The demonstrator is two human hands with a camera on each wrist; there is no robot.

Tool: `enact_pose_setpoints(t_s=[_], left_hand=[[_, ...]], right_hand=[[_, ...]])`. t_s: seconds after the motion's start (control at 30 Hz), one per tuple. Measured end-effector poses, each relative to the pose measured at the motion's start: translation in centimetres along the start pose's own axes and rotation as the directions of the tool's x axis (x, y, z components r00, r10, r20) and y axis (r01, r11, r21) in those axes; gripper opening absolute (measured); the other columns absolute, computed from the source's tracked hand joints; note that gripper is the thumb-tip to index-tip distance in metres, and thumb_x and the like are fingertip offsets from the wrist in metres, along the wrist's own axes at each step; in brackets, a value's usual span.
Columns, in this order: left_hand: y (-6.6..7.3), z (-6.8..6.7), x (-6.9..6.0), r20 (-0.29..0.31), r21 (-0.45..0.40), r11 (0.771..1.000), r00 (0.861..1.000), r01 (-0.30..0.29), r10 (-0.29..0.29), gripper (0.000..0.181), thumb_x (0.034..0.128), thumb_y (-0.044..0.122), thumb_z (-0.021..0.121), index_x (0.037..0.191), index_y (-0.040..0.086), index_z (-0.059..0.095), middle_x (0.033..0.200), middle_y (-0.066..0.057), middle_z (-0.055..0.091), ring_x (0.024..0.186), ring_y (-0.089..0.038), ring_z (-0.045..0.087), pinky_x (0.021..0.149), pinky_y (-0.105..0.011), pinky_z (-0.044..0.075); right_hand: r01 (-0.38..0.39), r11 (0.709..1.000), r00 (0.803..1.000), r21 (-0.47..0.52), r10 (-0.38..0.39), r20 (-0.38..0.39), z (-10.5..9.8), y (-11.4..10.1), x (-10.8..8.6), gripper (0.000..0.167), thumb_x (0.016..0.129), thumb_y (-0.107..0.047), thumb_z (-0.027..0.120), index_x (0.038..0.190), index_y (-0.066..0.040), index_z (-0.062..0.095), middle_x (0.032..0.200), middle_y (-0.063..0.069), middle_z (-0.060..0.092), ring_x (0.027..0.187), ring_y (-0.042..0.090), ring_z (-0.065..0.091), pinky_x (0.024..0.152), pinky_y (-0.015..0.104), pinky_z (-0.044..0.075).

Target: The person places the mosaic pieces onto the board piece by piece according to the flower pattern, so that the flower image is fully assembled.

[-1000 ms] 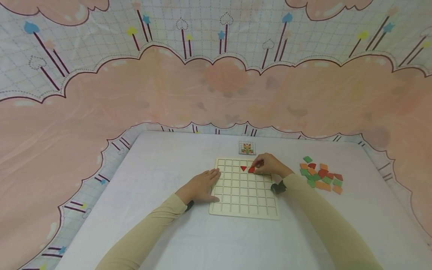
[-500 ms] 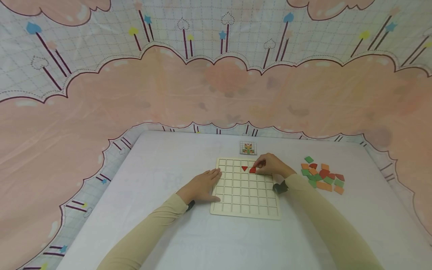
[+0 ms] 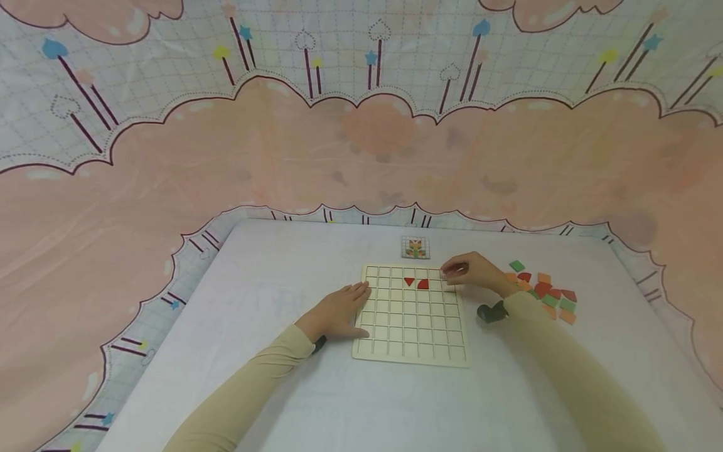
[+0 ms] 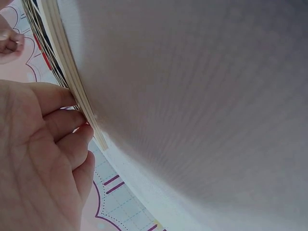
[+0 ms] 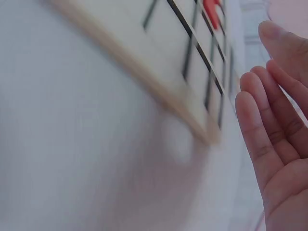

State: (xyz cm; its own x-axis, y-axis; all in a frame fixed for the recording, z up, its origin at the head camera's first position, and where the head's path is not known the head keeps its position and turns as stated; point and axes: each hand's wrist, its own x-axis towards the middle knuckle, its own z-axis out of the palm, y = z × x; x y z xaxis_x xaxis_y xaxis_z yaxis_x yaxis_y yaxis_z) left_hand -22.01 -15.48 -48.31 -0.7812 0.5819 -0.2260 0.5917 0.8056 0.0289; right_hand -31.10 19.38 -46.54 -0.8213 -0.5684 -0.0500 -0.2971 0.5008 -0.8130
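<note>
A pale wooden grid board (image 3: pixel 409 326) lies on the white table. Two red pieces sit in its cells near the far side: a triangle (image 3: pixel 409 282) and a quarter-circle piece (image 3: pixel 423 284). My left hand (image 3: pixel 337 312) rests on the board's left edge with fingers and thumb spread; the left wrist view shows its fingertips against the wooden edge (image 4: pixel 79 91). Over the board's far right corner hovers my right hand (image 3: pixel 477 273). In the right wrist view this right hand (image 5: pixel 284 130) has loosely bent fingers and nothing between them.
To the right lies a loose pile of green, orange and red pieces (image 3: pixel 542 289), partly hidden by my right arm. A small pattern card (image 3: pixel 415 247) with a coloured design stands beyond the board. Patterned cloth (image 3: pixel 361 150) hangs behind the table.
My right hand has let go of the red quarter-circle piece, which stays on the board, and has moved right towards the pile. The left hand has kept its place.
</note>
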Motion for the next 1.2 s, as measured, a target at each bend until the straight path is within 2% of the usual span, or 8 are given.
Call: enact_pose_setpoints(t_s=[0.13, 0.3, 0.4, 0.63, 0.73, 0.9, 1.1, 1.2], left_hand=[[0.1, -0.1, 0.0, 0.002, -0.007, 1.0, 1.0, 0.001, -0.001, 0.097, 0.0825, 0.066, 0.053, 0.149, 0.004, 0.021, 0.158, -0.012, 0.017, 0.146, -0.023, 0.018, 0.12, -0.034, 0.02], [0.2, -0.1, 0.0, 0.001, -0.014, 1.0, 1.0, 0.006, -0.006, 0.096, 0.0826, 0.065, 0.053, 0.15, 0.004, 0.02, 0.158, -0.011, 0.017, 0.146, -0.023, 0.018, 0.12, -0.034, 0.019], [0.2, -0.1, -0.1, -0.003, -0.011, 1.0, 1.0, 0.007, -0.007, 0.096, 0.0826, 0.065, 0.053, 0.15, 0.004, 0.021, 0.158, -0.011, 0.018, 0.146, -0.022, 0.018, 0.12, -0.034, 0.02], [0.3, -0.3, -0.2, 0.003, 0.001, 1.0, 1.0, 0.008, -0.008, 0.096, 0.0831, 0.065, 0.052, 0.15, 0.004, 0.02, 0.158, -0.011, 0.018, 0.146, -0.022, 0.018, 0.12, -0.033, 0.02], [0.3, -0.4, -0.1, 0.003, 0.01, 1.0, 1.0, 0.003, -0.003, 0.096, 0.0833, 0.065, 0.052, 0.15, 0.004, 0.02, 0.158, -0.011, 0.018, 0.146, -0.023, 0.018, 0.12, -0.034, 0.02], [0.3, -0.4, -0.1, 0.002, -0.001, 1.0, 1.0, 0.0, 0.0, 0.096, 0.0829, 0.065, 0.053, 0.149, 0.003, 0.021, 0.157, -0.012, 0.018, 0.146, -0.023, 0.019, 0.12, -0.034, 0.02], [0.2, -0.3, -0.1, 0.005, -0.006, 1.0, 1.0, -0.001, 0.001, 0.096, 0.0828, 0.065, 0.053, 0.149, 0.004, 0.02, 0.157, -0.012, 0.018, 0.146, -0.023, 0.018, 0.12, -0.034, 0.02], [0.1, -0.3, -0.2, 0.003, -0.006, 1.0, 1.0, -0.002, 0.002, 0.096, 0.0826, 0.065, 0.053, 0.149, 0.004, 0.021, 0.157, -0.012, 0.018, 0.146, -0.023, 0.019, 0.12, -0.034, 0.021]], right_hand=[[-0.009, 1.0, 0.999, 0.006, 0.009, -0.034, -2.3, 0.6, -1.9, 0.035, 0.08, -0.005, 0.072, 0.111, 0.01, 0.064, 0.108, 0.028, 0.066, 0.086, 0.001, 0.065, 0.079, 0.017, 0.055], [-0.091, 0.995, 0.994, -0.046, 0.088, -0.065, -5.2, 1.4, -4.6, 0.034, 0.082, -0.006, 0.07, 0.113, 0.006, 0.064, 0.11, 0.025, 0.066, 0.09, 0.003, 0.065, 0.079, 0.015, 0.053], [-0.165, 0.984, 0.984, -0.065, 0.159, -0.081, -6.6, 2.1, -6.1, 0.035, 0.084, -0.014, 0.07, 0.115, 0.001, 0.064, 0.114, 0.021, 0.066, 0.092, 0.0, 0.063, 0.079, 0.014, 0.052], [-0.307, 0.95, 0.949, -0.055, 0.3, -0.1, -8.8, 3.8, -8.7, 0.043, 0.088, -0.028, 0.065, 0.121, -0.002, 0.061, 0.123, 0.019, 0.062, 0.095, 0.007, 0.062, 0.08, 0.025, 0.053], [-0.355, 0.933, 0.931, -0.056, 0.347, -0.115, -9.2, 4.6, -9.2, 0.042, 0.089, -0.029, 0.064, 0.121, -0.003, 0.06, 0.121, 0.017, 0.063, 0.091, 0.004, 0.061, 0.079, 0.024, 0.052], [-0.377, 0.922, 0.923, -0.091, 0.366, -0.117, -9.5, 5.1, -9.5, 0.041, 0.091, -0.027, 0.061, 0.122, -0.002, 0.059, 0.117, 0.016, 0.066, 0.096, 0.012, 0.063, 0.082, 0.025, 0.048], [-0.413, 0.903, 0.908, -0.116, 0.4, -0.123, -9.8, 6.2, -9.4, 0.04, 0.091, -0.022, 0.06, 0.123, 0.001, 0.058, 0.12, 0.02, 0.063, 0.099, 0.019, 0.062, 0.089, 0.036, 0.049], [-0.459, 0.881, 0.886, -0.113, 0.445, -0.129, -9.9, 6.8, -9.1, 0.04, 0.089, -0.021, 0.062, 0.123, 0.0, 0.058, 0.122, 0.021, 0.061, 0.104, 0.026, 0.06, 0.092, 0.044, 0.048]])
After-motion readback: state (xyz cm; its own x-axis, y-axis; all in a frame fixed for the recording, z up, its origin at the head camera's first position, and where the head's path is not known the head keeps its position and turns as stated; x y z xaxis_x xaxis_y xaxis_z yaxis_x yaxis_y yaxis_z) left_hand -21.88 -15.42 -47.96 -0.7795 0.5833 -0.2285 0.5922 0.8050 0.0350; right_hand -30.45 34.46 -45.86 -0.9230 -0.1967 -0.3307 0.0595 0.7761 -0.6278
